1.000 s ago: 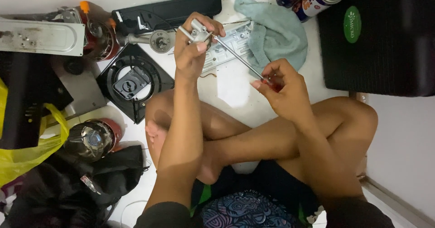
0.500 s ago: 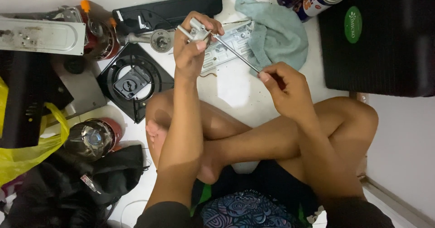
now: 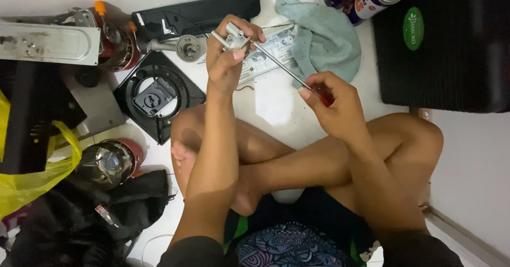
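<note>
Silvery small metal fitting [image 3: 235, 35] sits pinched in the left hand [image 3: 228, 60], steadied at eleven o'clock so the right hand [image 3: 332, 105], gripping a red-handled screwdriver [image 3: 289, 70], can bear squarely on it.

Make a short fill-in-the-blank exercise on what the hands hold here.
1. The right hand grips a screwdriver by its ___ handle.
2. The left hand holds a small ___ part against the screwdriver's tip.
3. A light blue ___ lies on the floor behind the hands.
4. The person sits with legs ___.

Missing words: red; metal; cloth; crossed
</note>
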